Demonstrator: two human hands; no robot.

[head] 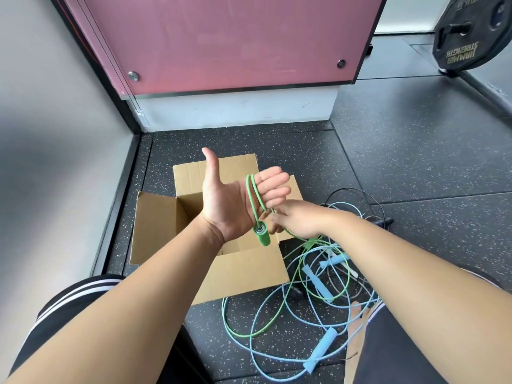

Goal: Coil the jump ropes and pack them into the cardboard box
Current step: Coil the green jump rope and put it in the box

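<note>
Green rope (253,201), two loops over spread left hand (230,206); right hand (302,221) pinches it.

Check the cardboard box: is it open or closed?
Open. The cardboard box has its flaps folded outward, and its inner walls show behind the left hand. The arm hides the bottom, so contents cannot be told.

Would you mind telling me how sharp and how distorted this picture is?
Head view: the left hand, green jump rope and cardboard box are sharp under soft, even light; the grey wall at left is smeared; wide-angle bowing slants the edges of the pink panel.
</note>
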